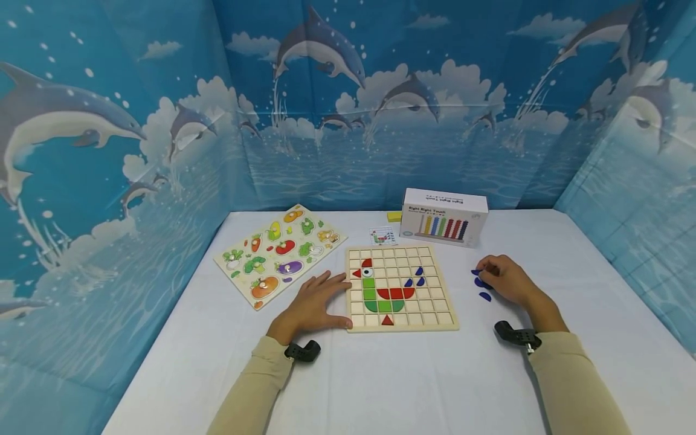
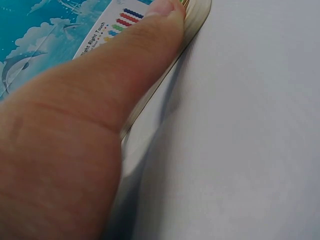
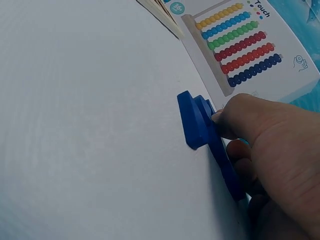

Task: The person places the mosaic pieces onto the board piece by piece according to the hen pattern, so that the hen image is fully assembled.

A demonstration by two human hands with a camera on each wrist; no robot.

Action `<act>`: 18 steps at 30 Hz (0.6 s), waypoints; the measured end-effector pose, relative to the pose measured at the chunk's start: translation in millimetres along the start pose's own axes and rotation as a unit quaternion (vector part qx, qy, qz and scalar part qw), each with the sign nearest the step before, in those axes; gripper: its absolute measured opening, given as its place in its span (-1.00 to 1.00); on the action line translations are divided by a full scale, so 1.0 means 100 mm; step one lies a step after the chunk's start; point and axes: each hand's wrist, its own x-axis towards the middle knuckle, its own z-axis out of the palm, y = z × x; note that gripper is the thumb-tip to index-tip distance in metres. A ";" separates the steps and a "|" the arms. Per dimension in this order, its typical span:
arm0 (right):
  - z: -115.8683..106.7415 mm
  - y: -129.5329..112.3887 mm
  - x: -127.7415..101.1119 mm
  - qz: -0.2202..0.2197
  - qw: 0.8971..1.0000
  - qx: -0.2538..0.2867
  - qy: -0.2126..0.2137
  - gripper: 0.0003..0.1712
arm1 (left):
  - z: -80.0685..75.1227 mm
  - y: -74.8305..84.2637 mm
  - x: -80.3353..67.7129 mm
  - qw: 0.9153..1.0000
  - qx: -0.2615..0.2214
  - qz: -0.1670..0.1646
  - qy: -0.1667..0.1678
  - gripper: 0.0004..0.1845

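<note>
A wooden grid board (image 1: 435,317) lies at the middle of the white table, with red, green, yellow and blue tiles set in it as a bird shape. My left hand (image 1: 333,297) rests flat on the table against the board's left edge, fingers straight; the left wrist view shows its thumb (image 2: 125,65) lying along the board's rim (image 2: 197,22). To the right of the board, my right hand (image 1: 486,273) curls over a few loose blue pieces (image 1: 485,296). In the right wrist view its fingertips (image 3: 220,117) pinch a blue piece (image 3: 192,120), and another blue piece (image 3: 225,167) lies under the palm.
A vegetable peg puzzle (image 1: 280,254) lies left of the board. Behind the board stand an abacus box (image 1: 443,217), a small card (image 1: 383,235) and a yellow block (image 1: 394,215). Dolphin-print walls close in the table on three sides.
</note>
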 end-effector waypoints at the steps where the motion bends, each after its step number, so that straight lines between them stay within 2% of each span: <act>1: 0.00 0.00 0.00 0.002 1.000 0.000 0.001 -0.82 | 0.00 0.00 0.00 1.000 -0.001 0.000 0.000 0.01; 18: 0.04 0.02 -0.01 -0.011 1.000 -0.001 0.008 -0.82 | 0.00 0.01 -0.01 1.000 -0.001 0.003 0.000 0.01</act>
